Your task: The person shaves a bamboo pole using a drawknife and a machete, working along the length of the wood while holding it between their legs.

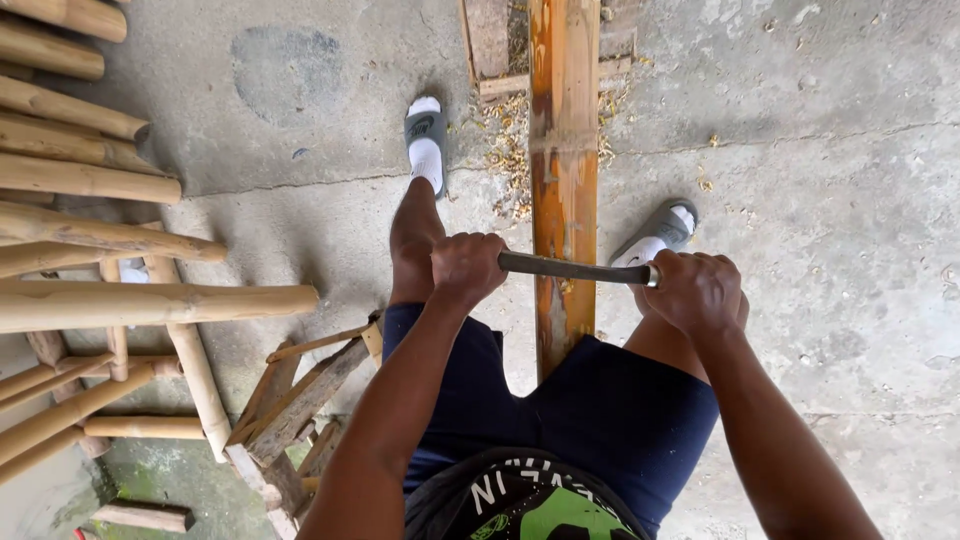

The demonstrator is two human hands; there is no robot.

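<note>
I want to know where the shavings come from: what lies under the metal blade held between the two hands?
Under the blade lies a long orange-brown wooden plank, running lengthwise between the legs. Left hand and right hand cover the handles. The contact edge is hidden beneath the blade.

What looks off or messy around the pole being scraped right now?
Mostly shavings: curls litter the concrete floor beside the bamboo pole, near its far end. The pole is blotchy, orange and pale. Both hands, left hand and right hand, grip the drawknife squarely across it.

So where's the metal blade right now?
In the head view, the metal blade lies crosswise on the orange-brown bamboo pole, at centre frame, gripped at its ends by the left hand and right hand.
</note>
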